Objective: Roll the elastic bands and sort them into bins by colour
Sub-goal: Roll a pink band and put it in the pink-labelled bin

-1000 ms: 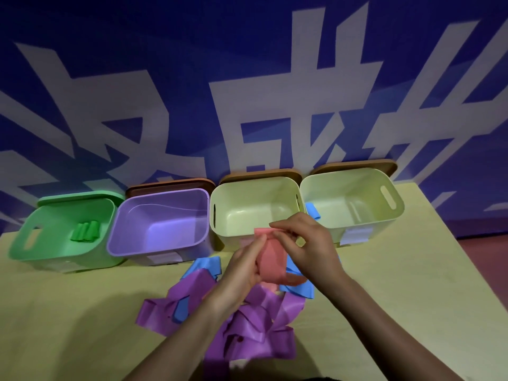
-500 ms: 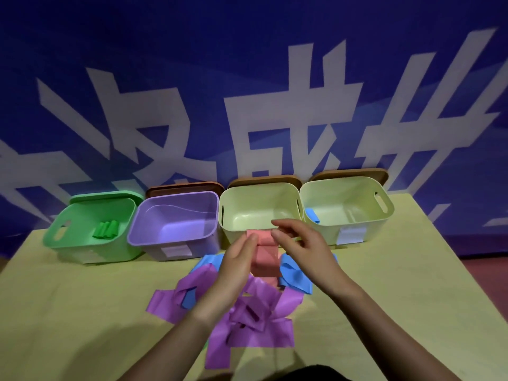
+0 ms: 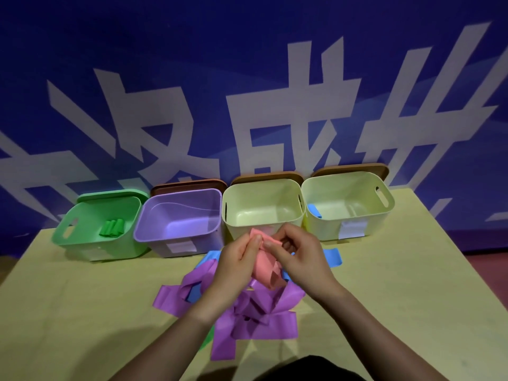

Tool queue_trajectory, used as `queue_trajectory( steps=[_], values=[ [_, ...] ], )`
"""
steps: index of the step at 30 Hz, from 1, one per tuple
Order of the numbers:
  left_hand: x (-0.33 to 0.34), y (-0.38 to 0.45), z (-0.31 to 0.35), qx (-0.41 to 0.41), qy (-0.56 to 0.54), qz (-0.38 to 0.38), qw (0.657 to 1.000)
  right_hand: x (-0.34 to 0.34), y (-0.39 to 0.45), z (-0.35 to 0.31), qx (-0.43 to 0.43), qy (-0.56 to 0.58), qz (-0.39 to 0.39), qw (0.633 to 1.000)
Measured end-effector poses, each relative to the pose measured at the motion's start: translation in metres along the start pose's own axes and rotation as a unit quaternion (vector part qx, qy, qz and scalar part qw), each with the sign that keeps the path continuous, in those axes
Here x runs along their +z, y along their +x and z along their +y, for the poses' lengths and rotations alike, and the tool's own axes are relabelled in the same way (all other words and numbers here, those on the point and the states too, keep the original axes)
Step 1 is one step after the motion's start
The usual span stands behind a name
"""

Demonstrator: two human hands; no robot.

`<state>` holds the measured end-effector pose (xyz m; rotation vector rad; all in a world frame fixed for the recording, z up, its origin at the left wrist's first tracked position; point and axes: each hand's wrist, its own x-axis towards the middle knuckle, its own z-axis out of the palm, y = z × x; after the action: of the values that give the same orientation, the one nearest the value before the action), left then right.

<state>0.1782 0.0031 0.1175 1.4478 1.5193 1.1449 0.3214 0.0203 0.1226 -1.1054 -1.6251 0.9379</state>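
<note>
Both hands on the pink band (image 3: pixel 265 266), mid-table.
L hand (image 3: pixel 238 259) & R hand (image 3: pixel 299 257) pinch its top end w/ curled fingers, above the purple bands (image 3: pixel 255 309); bins (image 3: pixel 180 221) along the far edge.

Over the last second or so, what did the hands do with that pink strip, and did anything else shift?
Both hands, left and right, kept hold of the pink band and worked its top end, which now looks folded over between the fingertips, the start of a roll. Nothing was let go. The four bins, the green rolls and the purple pile stayed put.
</note>
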Motion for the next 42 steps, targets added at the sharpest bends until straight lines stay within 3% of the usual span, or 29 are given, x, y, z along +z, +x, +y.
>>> queue_trajectory(
  steps=[4, 9, 20, 25, 28, 33, 36, 42],
  values=[
    [-0.001, -0.001, 0.005, -0.03, -0.057, -0.003, 0.998, 0.001, 0.001, 0.002, -0.038, -0.018, 0.018, 0.999],
    [0.001, -0.003, 0.005, -0.187, -0.246, -0.026, 0.951, -0.002, 0.009, 0.005, -0.071, -0.057, 0.032, 0.995],
    [0.006, -0.004, 0.005, -0.201, -0.267, -0.003, 0.943, -0.015, 0.013, 0.007, -0.175, -0.124, -0.077, 0.974],
    [0.007, -0.007, 0.006, -0.183, -0.239, -0.001, 0.954, -0.016, 0.004, 0.0, -0.02, 0.03, -0.065, 0.997],
    [0.008, -0.01, 0.009, -0.159, -0.216, -0.021, 0.963, -0.013, 0.003, -0.003, 0.09, 0.069, -0.067, 0.991],
    [0.013, -0.016, 0.016, -0.16, -0.204, -0.01, 0.966, -0.01, 0.001, -0.002, 0.139, 0.139, -0.045, 0.979],
    [0.016, -0.016, 0.019, -0.184, -0.182, 0.011, 0.966, -0.008, 0.002, -0.002, 0.113, 0.111, -0.031, 0.987],
    [0.022, -0.013, 0.026, -0.159, -0.141, 0.044, 0.976, -0.005, -0.003, -0.004, -0.029, -0.007, 0.017, 0.999]
  ],
)
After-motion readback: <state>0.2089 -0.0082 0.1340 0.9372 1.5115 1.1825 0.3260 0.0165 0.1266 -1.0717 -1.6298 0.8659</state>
